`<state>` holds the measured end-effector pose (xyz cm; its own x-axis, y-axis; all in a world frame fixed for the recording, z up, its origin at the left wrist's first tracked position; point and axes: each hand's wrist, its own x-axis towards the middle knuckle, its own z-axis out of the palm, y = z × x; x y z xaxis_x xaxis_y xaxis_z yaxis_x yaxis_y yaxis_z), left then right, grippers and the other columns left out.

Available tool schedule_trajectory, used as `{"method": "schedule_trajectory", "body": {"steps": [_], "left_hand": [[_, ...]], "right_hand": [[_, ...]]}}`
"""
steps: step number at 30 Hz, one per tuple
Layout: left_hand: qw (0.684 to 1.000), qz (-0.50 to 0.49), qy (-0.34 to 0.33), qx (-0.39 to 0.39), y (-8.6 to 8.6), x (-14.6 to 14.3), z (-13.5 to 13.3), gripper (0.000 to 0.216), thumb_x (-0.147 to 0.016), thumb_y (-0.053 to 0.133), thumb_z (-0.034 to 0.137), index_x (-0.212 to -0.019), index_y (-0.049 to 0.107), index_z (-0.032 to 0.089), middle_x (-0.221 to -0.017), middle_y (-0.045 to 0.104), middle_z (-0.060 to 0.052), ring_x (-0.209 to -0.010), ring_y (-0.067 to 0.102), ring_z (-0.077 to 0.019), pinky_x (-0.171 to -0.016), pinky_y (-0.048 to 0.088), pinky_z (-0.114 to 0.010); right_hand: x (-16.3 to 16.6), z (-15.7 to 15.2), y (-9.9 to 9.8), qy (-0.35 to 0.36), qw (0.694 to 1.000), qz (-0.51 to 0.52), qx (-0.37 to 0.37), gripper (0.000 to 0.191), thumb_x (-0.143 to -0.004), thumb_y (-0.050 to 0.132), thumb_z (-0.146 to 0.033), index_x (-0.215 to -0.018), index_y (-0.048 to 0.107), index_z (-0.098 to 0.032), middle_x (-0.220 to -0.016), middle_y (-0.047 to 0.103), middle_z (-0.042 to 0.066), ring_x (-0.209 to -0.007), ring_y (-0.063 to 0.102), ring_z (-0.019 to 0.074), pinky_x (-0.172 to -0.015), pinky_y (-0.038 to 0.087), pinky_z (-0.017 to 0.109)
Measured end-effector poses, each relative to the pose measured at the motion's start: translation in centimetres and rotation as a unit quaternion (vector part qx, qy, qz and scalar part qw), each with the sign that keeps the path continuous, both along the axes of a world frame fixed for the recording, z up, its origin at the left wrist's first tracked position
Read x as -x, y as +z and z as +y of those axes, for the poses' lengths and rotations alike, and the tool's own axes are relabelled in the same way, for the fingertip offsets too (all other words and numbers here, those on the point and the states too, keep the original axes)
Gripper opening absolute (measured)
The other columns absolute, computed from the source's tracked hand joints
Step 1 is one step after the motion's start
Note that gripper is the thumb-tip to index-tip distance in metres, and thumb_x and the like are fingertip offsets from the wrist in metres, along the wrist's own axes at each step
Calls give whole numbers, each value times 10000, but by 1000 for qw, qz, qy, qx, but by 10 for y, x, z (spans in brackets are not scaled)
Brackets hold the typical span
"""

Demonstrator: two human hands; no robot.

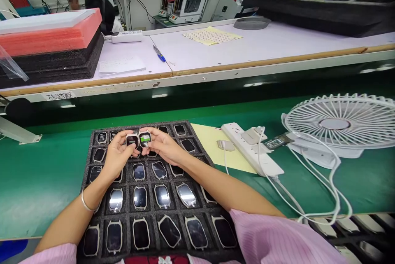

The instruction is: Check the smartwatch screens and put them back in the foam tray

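Left hand [119, 155]: fingers pinched on dark watch [132, 141], near middle of frame. Right hand [166, 147]: fingers pinched on lit watch [145, 139], just beside. Below: black tray [128, 213] of watches. Fan [335, 124] at right.

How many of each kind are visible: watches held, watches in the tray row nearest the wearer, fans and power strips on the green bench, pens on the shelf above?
Held watches: 2, one in the left hand, one in the right hand
Watches in the nearest row of the tray: 6
Fan: 1
Power strip: 1
Pen: 1
Total: 11
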<state>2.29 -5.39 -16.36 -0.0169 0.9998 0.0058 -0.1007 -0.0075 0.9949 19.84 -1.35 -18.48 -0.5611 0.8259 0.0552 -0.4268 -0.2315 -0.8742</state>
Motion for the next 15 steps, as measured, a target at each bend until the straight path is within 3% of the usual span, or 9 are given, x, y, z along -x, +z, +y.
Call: {"method": "schedule_trajectory", "body": {"steps": [8,15], "left_hand": [[1000,-5,-6,20,-3,1,-1,430,-737,764,353,-1094,592,187,-1002,683,-51,-571,697,-139,-562,597,-266],[998,-32,-9,49,-5,4,0,449,-740,742,309,-1139,580,181,-929,674,-17,-630,708,-146,-623,604,-274]], "right_hand": [[2,-1,-3,-16,1000,-25,6,338,-823,729,-300,-1104,571,-198,-748,650,-25,-581,650,131,-576,501,269],[3,-3,-5,-19,1000,-12,13,405,-744,670,-116,-1127,569,-201,-839,673,-22,-641,671,116,-635,517,252]]}}
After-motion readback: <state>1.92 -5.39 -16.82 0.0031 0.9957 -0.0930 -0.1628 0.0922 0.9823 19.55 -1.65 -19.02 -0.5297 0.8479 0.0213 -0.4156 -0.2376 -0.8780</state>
